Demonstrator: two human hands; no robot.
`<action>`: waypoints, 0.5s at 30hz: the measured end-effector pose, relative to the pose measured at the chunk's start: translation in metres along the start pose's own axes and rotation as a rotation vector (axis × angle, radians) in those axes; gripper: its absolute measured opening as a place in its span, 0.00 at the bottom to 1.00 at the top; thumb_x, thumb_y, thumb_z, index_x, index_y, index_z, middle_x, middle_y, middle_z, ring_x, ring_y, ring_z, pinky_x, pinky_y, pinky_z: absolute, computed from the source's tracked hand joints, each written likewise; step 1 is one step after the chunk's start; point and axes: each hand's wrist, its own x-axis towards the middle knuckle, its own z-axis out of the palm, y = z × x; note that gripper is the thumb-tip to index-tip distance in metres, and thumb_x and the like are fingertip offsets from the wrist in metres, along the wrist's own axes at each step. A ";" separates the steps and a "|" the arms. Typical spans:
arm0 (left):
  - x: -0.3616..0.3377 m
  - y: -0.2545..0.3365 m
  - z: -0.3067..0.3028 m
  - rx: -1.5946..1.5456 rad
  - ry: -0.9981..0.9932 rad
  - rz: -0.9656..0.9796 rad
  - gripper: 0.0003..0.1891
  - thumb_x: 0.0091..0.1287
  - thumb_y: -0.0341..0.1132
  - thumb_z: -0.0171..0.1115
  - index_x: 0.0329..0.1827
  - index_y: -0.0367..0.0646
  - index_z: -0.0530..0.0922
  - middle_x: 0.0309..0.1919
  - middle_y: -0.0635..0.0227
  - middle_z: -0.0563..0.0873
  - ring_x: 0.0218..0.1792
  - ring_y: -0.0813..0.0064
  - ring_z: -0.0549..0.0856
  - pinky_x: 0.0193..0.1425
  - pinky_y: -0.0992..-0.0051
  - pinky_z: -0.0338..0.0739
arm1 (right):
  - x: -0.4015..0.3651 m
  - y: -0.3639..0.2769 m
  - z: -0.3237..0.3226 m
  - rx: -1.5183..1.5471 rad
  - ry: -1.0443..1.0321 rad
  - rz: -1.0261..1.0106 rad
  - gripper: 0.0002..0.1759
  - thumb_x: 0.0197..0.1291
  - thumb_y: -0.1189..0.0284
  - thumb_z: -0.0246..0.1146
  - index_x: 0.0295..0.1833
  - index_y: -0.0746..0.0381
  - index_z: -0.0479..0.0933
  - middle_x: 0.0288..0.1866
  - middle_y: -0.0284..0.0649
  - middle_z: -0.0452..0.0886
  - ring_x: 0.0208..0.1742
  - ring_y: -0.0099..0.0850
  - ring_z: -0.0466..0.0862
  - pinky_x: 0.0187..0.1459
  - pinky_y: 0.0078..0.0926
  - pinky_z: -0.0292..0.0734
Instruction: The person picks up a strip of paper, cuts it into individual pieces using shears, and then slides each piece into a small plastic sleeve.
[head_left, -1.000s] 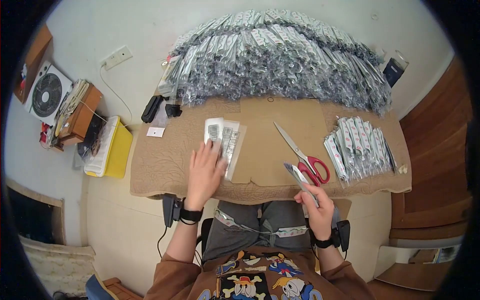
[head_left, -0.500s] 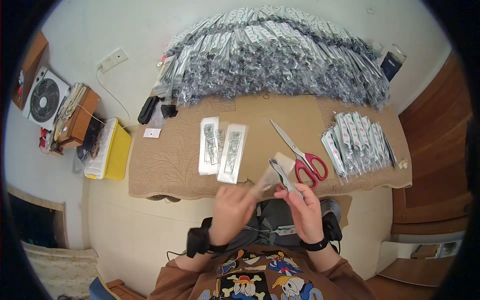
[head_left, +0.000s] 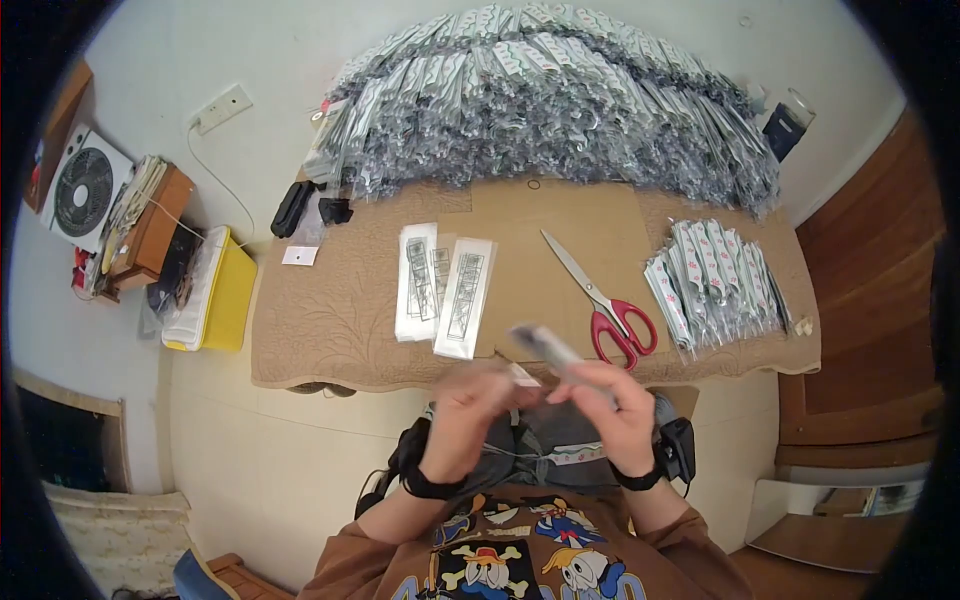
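Observation:
My right hand [head_left: 618,412] is closed around a slim packet [head_left: 545,347], which slants up and left over the table's front edge. The packet is pale with a dark end, and motion blurs it. Close by on the left, my left hand [head_left: 468,408] has its fingers pinched together and is blurred. A small whitish piece [head_left: 523,377] shows by its fingertips; I cannot make out what it is. On my lap lies a white strip with red marks and a green wavy edge [head_left: 577,454].
Red-handled scissors [head_left: 598,300] lie on the cardboard [head_left: 520,220]. Printed clear sleeves [head_left: 465,298] lie to their left. A stack of filled packets [head_left: 715,285] sits at right. A large heap of similar packets [head_left: 540,110] lines the wall. A yellow bin [head_left: 230,305] stands left.
The clear plastic stretched between my hands no longer shows there. My left hand has moved slightly right, and the packet in my right hand has tilted further left.

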 end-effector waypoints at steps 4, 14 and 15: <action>0.009 0.016 -0.008 -0.406 0.227 0.138 0.11 0.66 0.35 0.52 0.45 0.36 0.74 0.41 0.61 0.81 0.43 0.73 0.81 0.51 0.73 0.74 | -0.028 0.012 -0.002 0.426 0.149 0.396 0.12 0.61 0.75 0.52 0.49 0.68 0.70 0.27 0.39 0.77 0.26 0.23 0.76 0.29 0.15 0.71; 0.015 0.019 0.004 -0.458 0.323 0.203 0.11 0.66 0.35 0.52 0.42 0.35 0.75 0.36 0.63 0.81 0.41 0.73 0.81 0.50 0.73 0.75 | -0.045 0.008 0.012 0.512 0.215 0.586 0.13 0.62 0.73 0.52 0.49 0.68 0.69 0.23 0.36 0.74 0.20 0.20 0.71 0.22 0.12 0.65; 0.017 0.015 0.002 -0.475 0.306 0.210 0.10 0.66 0.35 0.52 0.41 0.36 0.75 0.37 0.63 0.81 0.41 0.73 0.81 0.51 0.73 0.75 | -0.045 0.008 0.013 0.490 0.218 0.563 0.12 0.62 0.73 0.52 0.49 0.68 0.69 0.23 0.36 0.74 0.20 0.20 0.71 0.22 0.12 0.65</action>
